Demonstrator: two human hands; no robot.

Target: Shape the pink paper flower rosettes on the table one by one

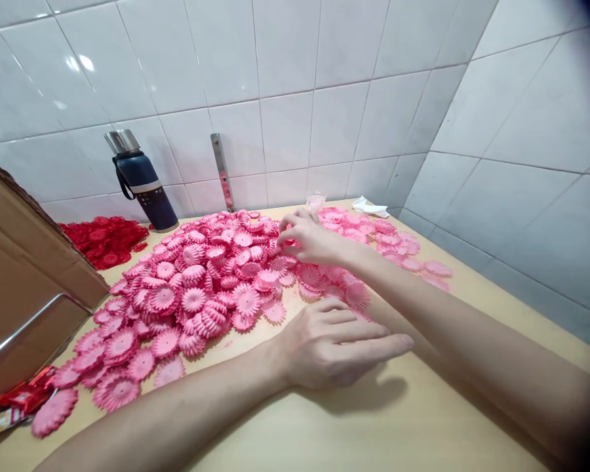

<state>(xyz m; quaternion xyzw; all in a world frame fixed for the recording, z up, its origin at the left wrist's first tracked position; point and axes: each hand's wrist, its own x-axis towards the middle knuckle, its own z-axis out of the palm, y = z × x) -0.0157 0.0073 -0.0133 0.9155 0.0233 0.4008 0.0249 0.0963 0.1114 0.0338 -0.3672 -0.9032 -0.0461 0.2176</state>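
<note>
A large heap of pink pleated flower-shaped discs [196, 269] with scalloped edges spreads over the table. My right hand [307, 239] reaches over the heap's right side, its bent fingers apart at the upper discs; no disc shows clearly in its grasp. Closer to me, my left hand [334, 344] hovers over the table with its back up and its fingers stretched toward the right. The palm is hidden, and a shadow falls below it. Paler pink discs [347, 226] lie flatter beyond and beneath my right forearm.
A dark blue flask [150, 190] leans in view by the tiled wall, beside red discs [105, 239]. A metal strip [221, 170] stands against the wall. A cardboard box [34, 249] and red wrappers [24, 396] are at left. White paper [370, 208] lies at the back.
</note>
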